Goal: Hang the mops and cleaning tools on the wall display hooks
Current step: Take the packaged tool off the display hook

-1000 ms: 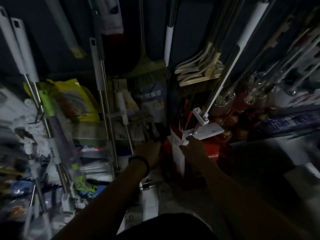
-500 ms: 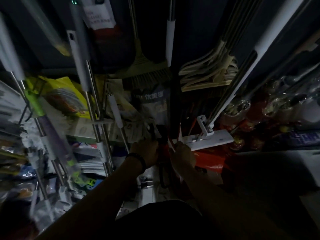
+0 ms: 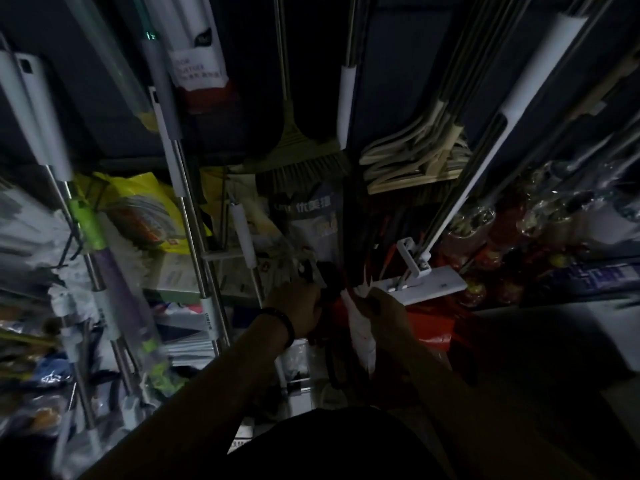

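The scene is very dim. My left hand (image 3: 294, 301), with a black band on its wrist, grips the dark upper end of a red and white pack (image 3: 360, 332) low at the centre. My right hand (image 3: 386, 306) curls round the pack's white strip from the right. What the pack contains cannot be made out. Just right of my right hand lies the white head of a flat mop (image 3: 436, 282). Its pole (image 3: 533, 88) slants up to the right. A broom (image 3: 301, 157) and a white-sleeved handle (image 3: 346, 98) hang on the wall above my hands.
Several steel mop poles (image 3: 188, 216) hang at the left in front of a yellow bag (image 3: 138, 206). Pale wooden hangers (image 3: 415, 157) cluster at upper right. Red packaged goods (image 3: 495, 233) line a shelf at right. Red boxes (image 3: 433, 327) stand below the flat mop.
My right hand has left the flat mop's head and closed on the pack's white strip. Both hands now sit closer together, and the view has tilted up along the wall.
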`<action>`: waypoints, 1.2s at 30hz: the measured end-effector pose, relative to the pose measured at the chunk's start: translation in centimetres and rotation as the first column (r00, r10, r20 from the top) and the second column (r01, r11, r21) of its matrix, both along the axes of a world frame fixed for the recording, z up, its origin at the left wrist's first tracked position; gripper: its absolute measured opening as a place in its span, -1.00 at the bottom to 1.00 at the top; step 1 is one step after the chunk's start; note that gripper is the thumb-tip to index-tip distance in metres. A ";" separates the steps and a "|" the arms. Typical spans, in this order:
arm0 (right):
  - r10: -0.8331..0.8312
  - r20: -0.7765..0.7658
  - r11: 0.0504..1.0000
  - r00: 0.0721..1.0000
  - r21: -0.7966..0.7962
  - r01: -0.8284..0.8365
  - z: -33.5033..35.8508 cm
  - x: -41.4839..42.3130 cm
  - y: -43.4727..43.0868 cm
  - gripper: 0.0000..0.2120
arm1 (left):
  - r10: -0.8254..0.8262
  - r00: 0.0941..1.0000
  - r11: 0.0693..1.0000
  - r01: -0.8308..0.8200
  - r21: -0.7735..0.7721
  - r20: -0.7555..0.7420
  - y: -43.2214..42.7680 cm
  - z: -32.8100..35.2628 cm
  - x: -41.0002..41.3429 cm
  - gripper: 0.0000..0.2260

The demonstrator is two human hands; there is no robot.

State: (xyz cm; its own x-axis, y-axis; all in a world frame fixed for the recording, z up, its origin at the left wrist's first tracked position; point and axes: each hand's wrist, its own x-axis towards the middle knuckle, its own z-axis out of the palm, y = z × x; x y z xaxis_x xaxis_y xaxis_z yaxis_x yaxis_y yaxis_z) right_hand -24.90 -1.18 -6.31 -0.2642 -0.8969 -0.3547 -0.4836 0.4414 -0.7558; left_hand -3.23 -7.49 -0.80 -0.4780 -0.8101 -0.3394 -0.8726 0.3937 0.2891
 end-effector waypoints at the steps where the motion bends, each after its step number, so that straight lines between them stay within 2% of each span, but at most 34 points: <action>1: -0.014 0.012 1.000 1.000 -0.027 0.014 1.4 0.0 0.1 -0.85 | 0.010 0.999 1.000 -0.010 0.003 -0.031 -0.1 0.4 0.2 -0.75; 5: 0.078 -0.092 0.992 0.993 -0.095 -0.086 6.6 -0.6 0.0 -0.88 | -0.056 0.987 0.998 0.049 -0.051 -0.151 -1.4 2.5 0.7 -0.33; 7: 0.106 -0.130 0.979 0.986 -0.162 -0.127 9.2 -0.4 -0.2 -0.90 | -0.092 0.977 0.993 0.077 -0.085 -0.192 -2.3 3.7 0.9 -0.22; 10: 0.139 -0.197 0.942 0.970 -0.275 -0.191 13.5 0.3 -0.4 -0.93 | -0.145 0.907 0.989 0.132 -0.061 -0.395 -3.5 6.6 1.4 -0.12; 12: 0.179 -0.216 0.915 0.960 -0.321 -0.243 16.3 0.8 -0.6 -0.91 | -0.178 0.807 0.981 0.190 -0.039 -0.563 -3.5 9.6 1.5 -0.17; 13: 0.196 -0.220 0.900 0.956 -0.346 -0.264 17.7 1.1 -0.6 -0.86 | -0.192 0.778 0.979 0.198 -0.058 -0.598 -3.6 11.1 1.7 -0.25; 16: 0.216 -0.226 0.882 0.950 -0.372 -0.289 21.1 1.8 -0.7 -0.76 | -0.257 0.807 0.964 0.173 -0.204 -0.531 -4.5 15.1 2.5 -0.69; 18: 0.201 -0.232 0.872 0.952 -0.400 -0.282 23.2 2.3 -0.7 -0.79 | -0.278 0.839 0.954 0.185 -0.237 -0.468 -5.0 17.6 3.4 -0.83; 22: 0.148 -0.248 0.842 0.957 -0.477 -0.254 28.5 3.5 -0.7 -0.73 | -0.236 0.800 0.966 0.132 -0.222 -0.551 -4.6 22.0 5.0 -0.81; 24: 0.153 -0.279 0.831 0.948 -0.483 -0.276 31.6 4.0 -0.6 -0.80 | -0.209 0.737 0.970 0.074 -0.231 -0.643 -4.2 23.8 5.6 -0.82; 26: 0.194 -0.240 0.830 0.951 -0.477 -0.290 34.7 4.6 -0.5 -0.90 | -0.197 0.687 0.969 0.026 -0.247 -0.699 -3.7 25.8 6.4 -0.85; 29: 0.230 -0.140 0.817 0.963 -0.510 -0.269 38.5 6.2 -0.3 -0.93 | -0.249 0.680 0.940 0.000 -0.341 -0.689 -3.3 29.4 7.7 -0.85; 36: 0.178 -0.207 0.724 0.962 -0.634 -0.271 45.9 9.8 -1.1 -0.92 | -0.310 0.675 0.892 -0.037 -0.450 -0.669 -3.4 38.3 11.4 -0.85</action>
